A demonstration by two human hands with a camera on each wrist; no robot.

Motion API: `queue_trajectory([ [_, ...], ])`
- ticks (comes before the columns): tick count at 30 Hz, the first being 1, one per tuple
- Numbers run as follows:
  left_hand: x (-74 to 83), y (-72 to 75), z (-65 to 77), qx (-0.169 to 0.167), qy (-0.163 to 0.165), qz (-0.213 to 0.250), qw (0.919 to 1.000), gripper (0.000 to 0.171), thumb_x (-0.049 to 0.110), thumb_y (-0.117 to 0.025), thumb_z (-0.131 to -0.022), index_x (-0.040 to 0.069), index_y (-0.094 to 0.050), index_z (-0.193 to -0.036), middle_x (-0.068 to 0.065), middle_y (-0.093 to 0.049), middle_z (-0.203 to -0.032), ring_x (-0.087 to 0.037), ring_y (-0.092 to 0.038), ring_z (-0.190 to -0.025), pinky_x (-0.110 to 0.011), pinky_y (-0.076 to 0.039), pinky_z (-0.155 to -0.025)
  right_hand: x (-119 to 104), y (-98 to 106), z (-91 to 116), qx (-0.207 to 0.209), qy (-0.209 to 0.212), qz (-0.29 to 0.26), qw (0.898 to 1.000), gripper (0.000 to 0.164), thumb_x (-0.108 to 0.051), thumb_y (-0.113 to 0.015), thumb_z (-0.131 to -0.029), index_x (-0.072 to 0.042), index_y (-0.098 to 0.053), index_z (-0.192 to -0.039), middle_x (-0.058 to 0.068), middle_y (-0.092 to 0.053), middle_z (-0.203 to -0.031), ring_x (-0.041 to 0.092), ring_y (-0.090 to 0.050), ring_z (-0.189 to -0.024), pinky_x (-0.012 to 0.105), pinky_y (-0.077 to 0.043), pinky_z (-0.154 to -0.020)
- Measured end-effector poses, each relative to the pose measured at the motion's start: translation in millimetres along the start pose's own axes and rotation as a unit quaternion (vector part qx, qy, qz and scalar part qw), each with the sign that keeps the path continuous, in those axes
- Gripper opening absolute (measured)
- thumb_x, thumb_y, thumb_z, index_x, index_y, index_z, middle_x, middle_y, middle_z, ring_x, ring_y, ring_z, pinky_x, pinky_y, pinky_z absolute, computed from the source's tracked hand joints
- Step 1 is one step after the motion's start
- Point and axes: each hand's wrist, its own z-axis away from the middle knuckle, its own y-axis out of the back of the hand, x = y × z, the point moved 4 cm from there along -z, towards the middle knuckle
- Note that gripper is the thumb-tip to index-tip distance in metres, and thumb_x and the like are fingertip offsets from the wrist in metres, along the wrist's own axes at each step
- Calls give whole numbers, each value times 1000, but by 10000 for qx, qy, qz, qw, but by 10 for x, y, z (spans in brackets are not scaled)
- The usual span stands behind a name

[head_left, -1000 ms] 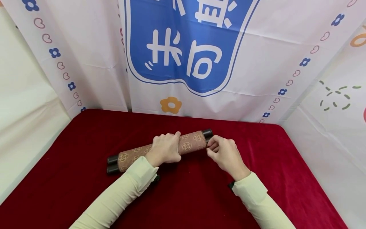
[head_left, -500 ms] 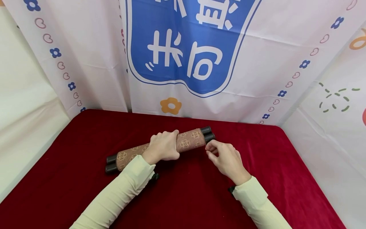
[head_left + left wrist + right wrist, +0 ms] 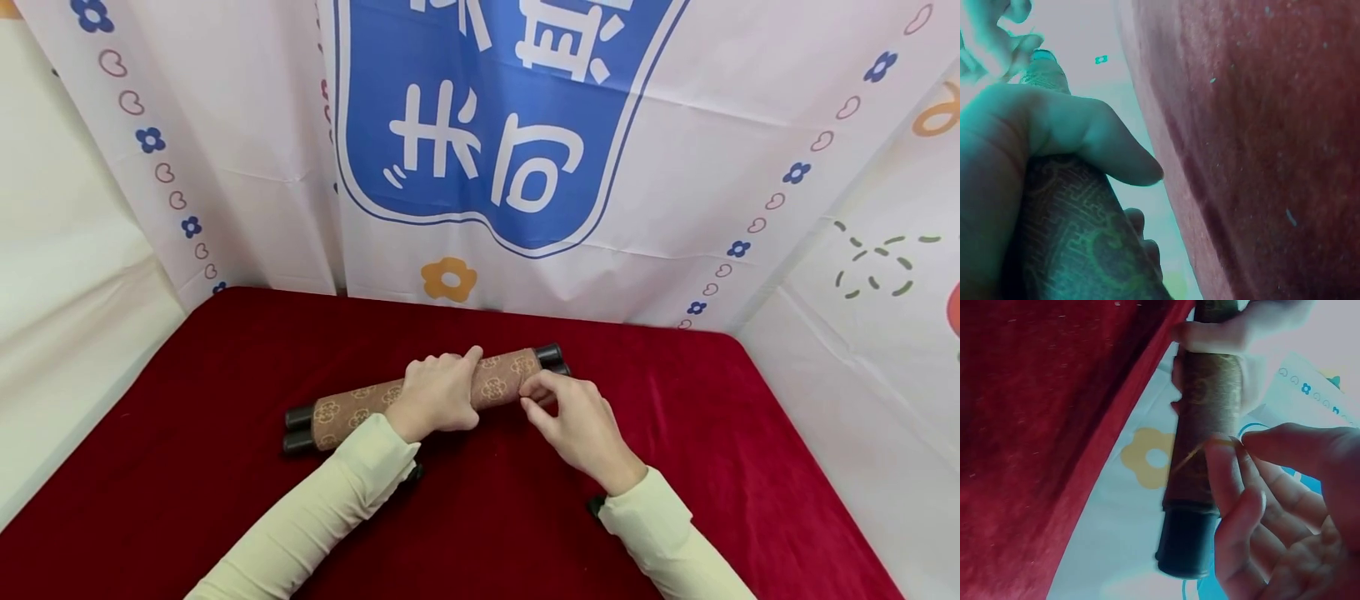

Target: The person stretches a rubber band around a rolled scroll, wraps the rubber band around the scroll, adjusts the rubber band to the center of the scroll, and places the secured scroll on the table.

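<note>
A rolled scroll (image 3: 495, 388) in brown cloth with golden flower patterns lies slantwise across the head view. Dark roller ends (image 3: 300, 418) stick out in pairs at both sides. My left hand (image 3: 437, 393) grips the roll around its middle, thumb and fingers wrapped over it. Near the scroll's right end, my right hand (image 3: 577, 421) pinches a thin yellow band (image 3: 1189, 457) between thumb and forefinger. In the right wrist view this band runs slanted across the brown cloth, above the dark end cap (image 3: 1188, 540). The scroll's underside is hidden.
A table with a dark red velvet cloth (image 3: 480, 517) lies under the hands. Behind it hangs a white backdrop (image 3: 660, 183) with a blue printed panel (image 3: 450, 200) and an orange flower. Pale side walls (image 3: 82, 275) flank the table.
My right hand has moved from the scroll's right tip leftward onto the patterned cloth, drawing the yellow band along. The scroll rose a little and came down again in my left hand's grip.
</note>
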Motion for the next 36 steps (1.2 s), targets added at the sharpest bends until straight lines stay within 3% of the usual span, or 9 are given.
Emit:
queue_trajectory([
  [5,53,-58,0,-20,-79,-147,9999,79,31,-86,-70,21,-53,-141,-8,-74,-102,-32,-69,-77,-48,-53,-60,-47,7,-42,-29,-41,-257,9997,4,-14,-75,-95,-16,-75,-98,-8,-76,-88,7,-71,-83,28,-57,-72],
  [12,73,-135,-18,-284,-67,-114,9995,76,30,-87,-72,19,-56,-140,-6,-73,-107,-30,-69,-79,-48,-54,-63,-85,27,-61,-131,-161,-898,9957,5,-10,-67,-96,-14,-71,-96,-4,-69,-83,11,-63,-74,25,-53,-67],
  [17,59,-174,-28,-438,-46,-3,9990,72,29,-87,-71,17,-59,-137,-7,-72,-113,-31,-72,-94,-53,-57,-70,-128,83,-105,-114,-133,-1231,9922,9,-6,-66,-96,-13,-71,-98,-1,-68,-83,13,-64,-72,25,-54,-67],
  [24,68,-214,-27,-702,-139,-39,9974,82,32,-89,-72,17,-55,-146,-9,-68,-126,-32,-68,-113,-56,-57,-80,-171,179,-170,-14,-150,-1296,9915,8,-10,-67,-99,-12,-73,-103,0,-71,-88,14,-65,-77,25,-54,-71],
  [31,195,-224,-28,-769,-435,133,9960,87,54,-90,-72,21,-56,-145,-4,-70,-125,-27,-69,-112,-55,-57,-82,-156,167,-215,-106,-228,-1242,9919,8,-12,-67,-100,-12,-73,-105,1,-72,-92,14,-65,-79,26,-53,-72],
  [36,327,-242,-78,-860,-540,350,9942,91,58,-87,-73,25,-53,-150,-1,-71,-129,-24,-69,-117,-56,-56,-88,-148,146,-217,-201,-230,-1200,9923,11,-13,-67,-100,-8,-74,-107,4,-75,-96,13,-67,-84,26,-53,-75],
])
